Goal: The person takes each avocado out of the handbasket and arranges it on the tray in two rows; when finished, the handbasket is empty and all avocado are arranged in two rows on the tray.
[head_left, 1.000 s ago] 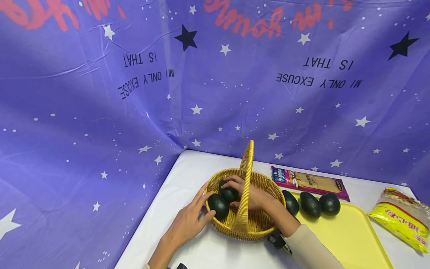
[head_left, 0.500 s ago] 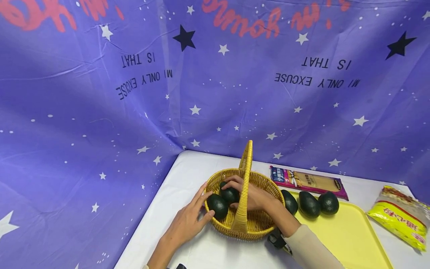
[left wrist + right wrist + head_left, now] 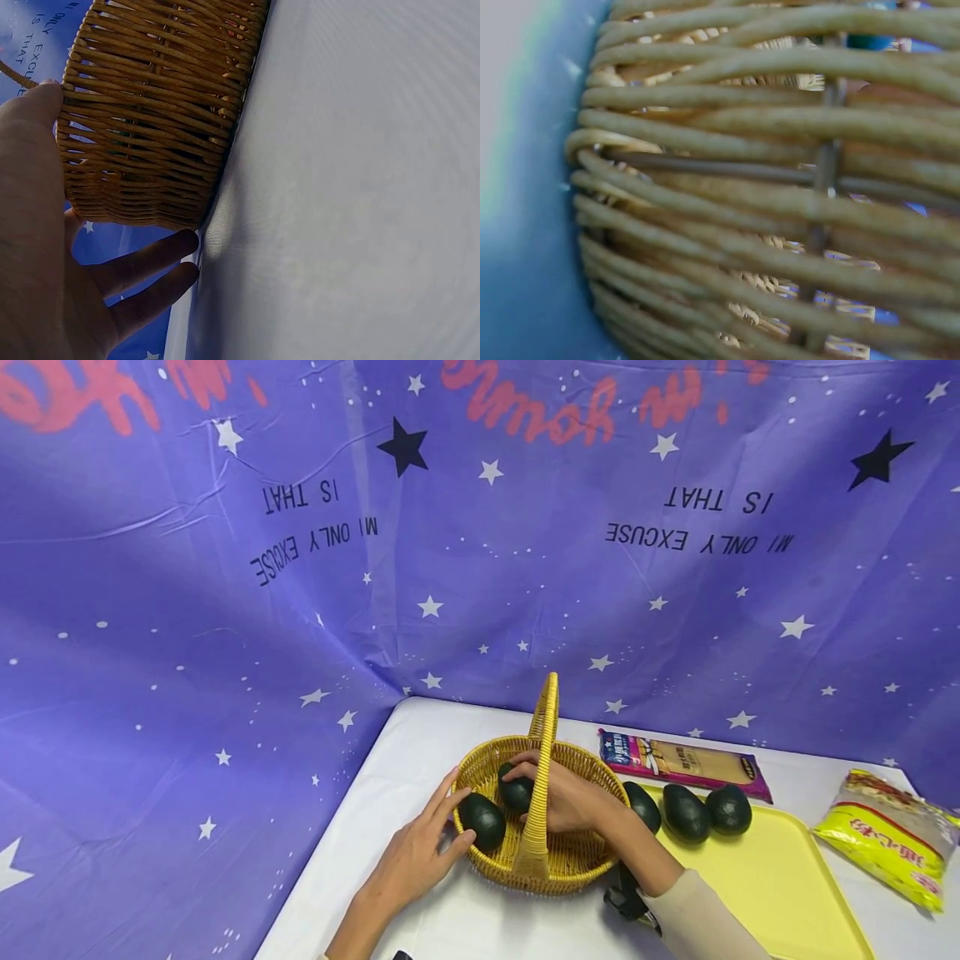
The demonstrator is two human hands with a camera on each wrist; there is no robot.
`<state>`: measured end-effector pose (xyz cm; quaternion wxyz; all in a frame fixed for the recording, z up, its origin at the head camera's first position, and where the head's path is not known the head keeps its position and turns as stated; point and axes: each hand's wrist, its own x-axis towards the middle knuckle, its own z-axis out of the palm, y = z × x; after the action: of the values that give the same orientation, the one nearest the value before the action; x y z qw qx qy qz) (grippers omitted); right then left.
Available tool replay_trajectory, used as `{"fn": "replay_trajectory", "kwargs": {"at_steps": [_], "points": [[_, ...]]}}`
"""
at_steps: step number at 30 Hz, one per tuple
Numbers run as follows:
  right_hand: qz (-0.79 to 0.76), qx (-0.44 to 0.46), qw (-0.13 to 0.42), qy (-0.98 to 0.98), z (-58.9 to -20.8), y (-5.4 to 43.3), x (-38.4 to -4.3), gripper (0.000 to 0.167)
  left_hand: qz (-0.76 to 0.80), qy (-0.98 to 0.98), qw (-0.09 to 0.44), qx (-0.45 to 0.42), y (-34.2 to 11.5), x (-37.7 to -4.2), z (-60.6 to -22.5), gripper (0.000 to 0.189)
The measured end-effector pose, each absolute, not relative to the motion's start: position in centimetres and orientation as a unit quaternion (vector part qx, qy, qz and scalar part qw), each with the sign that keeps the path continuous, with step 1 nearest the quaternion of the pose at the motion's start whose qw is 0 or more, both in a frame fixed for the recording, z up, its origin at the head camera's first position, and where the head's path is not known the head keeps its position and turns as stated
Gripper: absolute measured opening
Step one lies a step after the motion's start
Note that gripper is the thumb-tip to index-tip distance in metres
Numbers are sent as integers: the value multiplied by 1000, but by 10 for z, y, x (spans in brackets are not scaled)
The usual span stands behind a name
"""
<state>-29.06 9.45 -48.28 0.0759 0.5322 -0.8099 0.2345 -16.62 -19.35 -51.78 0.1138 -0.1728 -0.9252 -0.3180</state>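
A yellow wicker basket (image 3: 573, 860) with a tall arched handle stands on the white table. My right hand (image 3: 566, 797) reaches in under the handle, its fingers curled over a dark green avocado (image 3: 515, 795). Another avocado (image 3: 482, 822) lies at the left inside wall. My left hand (image 3: 420, 852) rests against the basket's left side, thumb and forefinger spread across the rim beside that avocado. In the left wrist view, two fingers (image 3: 146, 300) stretch out straight below the basket's woven wall (image 3: 150, 112). The right wrist view shows mostly blurred wicker (image 3: 727, 195); the right hand's fingers are hidden there.
Right of the basket, a yellow tray (image 3: 787, 885) bears several avocados (image 3: 686, 814) along its far side. Behind it lies a flat purple-edged noodle packet (image 3: 682, 762). A yellow bag (image 3: 892, 839) sits at the far right. A purple star-printed cloth (image 3: 480, 568) hangs behind the table.
The avocado under my right hand has shifted slightly right, widening its gap from the other avocado. My left hand keeps its place at the rim. The head view has drifted a little.
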Motion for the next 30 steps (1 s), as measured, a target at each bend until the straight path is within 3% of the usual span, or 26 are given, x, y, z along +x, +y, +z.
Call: {"fn": "replay_trajectory", "kwargs": {"at_steps": [8, 20, 30], "points": [[263, 485, 56, -832, -479, 106, -272, 65, -318, -925, 115, -172, -192, -164, -520, 65], [259, 479, 107, -832, -477, 118, -260, 65, -316, -926, 120, -168, -192, -166, -518, 64], [262, 467, 108, -838, -477, 126, -252, 68, -313, -927, 121, -167, -193, -166, -519, 64]]}}
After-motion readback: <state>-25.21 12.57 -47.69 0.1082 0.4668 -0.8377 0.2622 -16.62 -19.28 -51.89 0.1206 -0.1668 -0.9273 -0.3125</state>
